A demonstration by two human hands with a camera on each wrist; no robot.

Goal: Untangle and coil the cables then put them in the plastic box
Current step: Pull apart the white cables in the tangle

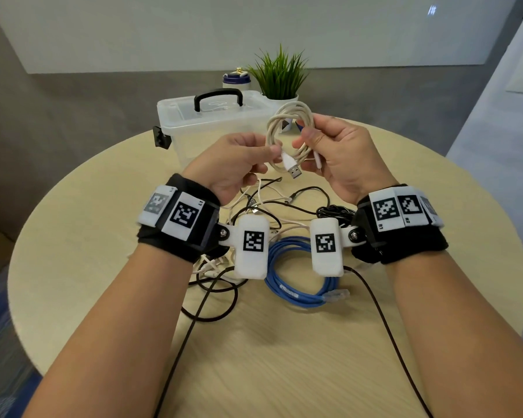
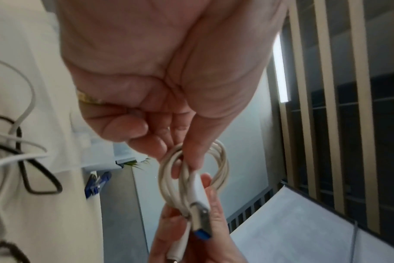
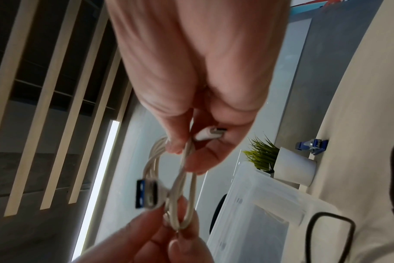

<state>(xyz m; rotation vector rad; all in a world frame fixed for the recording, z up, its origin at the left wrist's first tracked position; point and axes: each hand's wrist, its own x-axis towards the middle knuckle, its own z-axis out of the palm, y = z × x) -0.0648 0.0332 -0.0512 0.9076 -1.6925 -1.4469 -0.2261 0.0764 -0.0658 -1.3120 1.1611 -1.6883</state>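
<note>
White cable (image 1: 290,137): coiled into several loops, held above the surface between both hands, in front of the plastic box.
Left hand (image 1: 239,161): thumb and fingers pinch the coil's 9 o'clock side, just by the USB plug (image 1: 293,168); the plug has a blue insert and points toward 5 o'clock in the head view.
Right hand (image 1: 341,155): thumb and fingers pinch the coil's 3 o'clock side; the small end connector (image 3: 210,133) lies against the palm.
Plastic box (image 1: 206,125): translucent, lid on, black handle on top, black latch at its 9 o'clock end; at 12 o'clock on the surface, partly behind the hands and the coil.
Surface (image 1: 73,251): round, pale wood grain.
Tangle (image 1: 269,206): black and white cables lying crossed under the wrists, partly hidden by the wrist cameras.
Blue cable (image 1: 293,276): looped coil with a clear plug, lying at 6 o'clock from the held coil, touching the tangle.
Potted plant (image 1: 280,76): green, in a white pot, behind the box toward 1 o'clock.
Small jar (image 1: 236,79): white with a dark band, behind the box, beside the plant.
</note>
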